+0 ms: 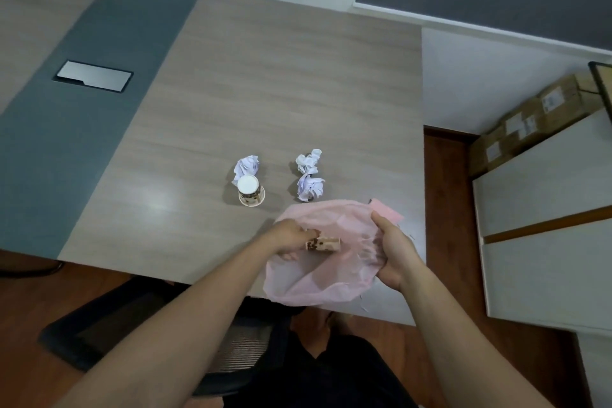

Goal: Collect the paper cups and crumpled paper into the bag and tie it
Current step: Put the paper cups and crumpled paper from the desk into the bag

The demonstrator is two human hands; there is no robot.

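A thin pink plastic bag (334,278) lies open at the table's near edge. My right hand (392,250) grips the bag's right rim. My left hand (291,237) holds a patterned paper cup (326,244) on its side over the bag's mouth. A second paper cup (250,194) stands upside down on the table, left of the bag's far side. Three crumpled paper balls lie beyond the bag: one (246,166) just behind the standing cup, one (308,161) farther right, and one (310,188) close to the bag's far rim.
The wooden table (265,93) has a grey strip with a metal cable cover (94,76) at the left. A black office chair (159,325) stands below the table edge. White cabinets (543,225) and cardboard boxes (530,119) stand at the right.
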